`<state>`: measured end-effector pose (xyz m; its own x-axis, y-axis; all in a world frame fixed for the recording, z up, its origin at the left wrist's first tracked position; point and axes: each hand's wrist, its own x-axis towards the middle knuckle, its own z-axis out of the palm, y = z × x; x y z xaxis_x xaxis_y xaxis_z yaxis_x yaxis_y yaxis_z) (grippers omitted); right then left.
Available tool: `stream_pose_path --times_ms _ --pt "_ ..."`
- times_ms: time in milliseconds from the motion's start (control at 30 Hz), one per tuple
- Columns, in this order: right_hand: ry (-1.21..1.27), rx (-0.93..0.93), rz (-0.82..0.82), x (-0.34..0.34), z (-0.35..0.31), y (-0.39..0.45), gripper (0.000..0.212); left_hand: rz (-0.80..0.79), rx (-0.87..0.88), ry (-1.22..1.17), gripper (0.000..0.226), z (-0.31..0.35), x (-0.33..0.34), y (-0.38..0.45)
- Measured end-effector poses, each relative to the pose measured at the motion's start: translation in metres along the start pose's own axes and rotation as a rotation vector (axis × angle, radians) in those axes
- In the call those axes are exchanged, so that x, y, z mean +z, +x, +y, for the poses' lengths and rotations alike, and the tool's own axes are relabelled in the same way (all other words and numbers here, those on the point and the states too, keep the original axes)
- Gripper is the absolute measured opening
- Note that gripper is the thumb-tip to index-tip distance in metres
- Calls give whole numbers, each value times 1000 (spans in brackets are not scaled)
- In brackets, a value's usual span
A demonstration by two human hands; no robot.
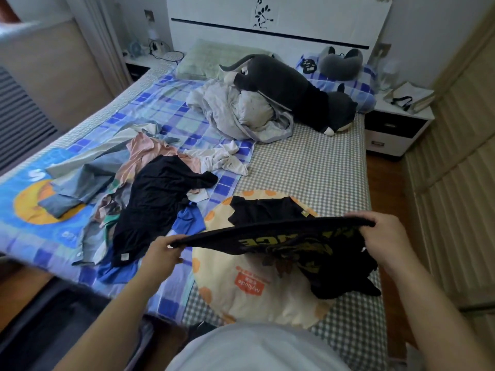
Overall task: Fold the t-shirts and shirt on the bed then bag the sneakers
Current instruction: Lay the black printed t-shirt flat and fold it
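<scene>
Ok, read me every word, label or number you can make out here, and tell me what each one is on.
"Myfoodie", roughly, upside down: orange patch on the round cream cushion.
"...GE": yellow print on the black t-shirt gripped by left hand and right hand; rest folded away.
"S": blue cartoon blanket; remainder blurred.

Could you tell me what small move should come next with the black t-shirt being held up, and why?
Probably lower it flat onto the round mat. The left hand and right hand pinch the black t-shirt stretched above it, the rest hanging bunched; folding needs it spread out.
</scene>
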<state>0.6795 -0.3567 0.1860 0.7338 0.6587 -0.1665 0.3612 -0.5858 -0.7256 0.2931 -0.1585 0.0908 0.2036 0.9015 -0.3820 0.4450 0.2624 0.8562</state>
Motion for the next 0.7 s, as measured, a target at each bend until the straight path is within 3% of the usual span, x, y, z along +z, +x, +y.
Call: stream_pose_path --times_ms 100,167,267,400,500,567,700 --pt "-236 44 -414 18 16 -16 39 -153 -258 -166 28 -21 -19 0" --pt "-355 115 -584 33 33 -33 39 -224 -372 -257 30 -38 -32 2" --pt "-413 231 -709 62 63 -64 47 -259 -492 -362 27 -66 -50 9" --pt "-447 370 -739 108 96 -111 35 -305 -700 -385 27 -106 -71 14" --pt "-388 449 -651 142 121 -151 20 -331 -788 -222 22 -143 -83 20" --pt "-358 507 -525 155 134 -179 29 -372 -861 -70 23 -163 -91 23" --pt "-380 590 -15 157 146 -239 47 -497 -928 225 25 -194 -108 31"
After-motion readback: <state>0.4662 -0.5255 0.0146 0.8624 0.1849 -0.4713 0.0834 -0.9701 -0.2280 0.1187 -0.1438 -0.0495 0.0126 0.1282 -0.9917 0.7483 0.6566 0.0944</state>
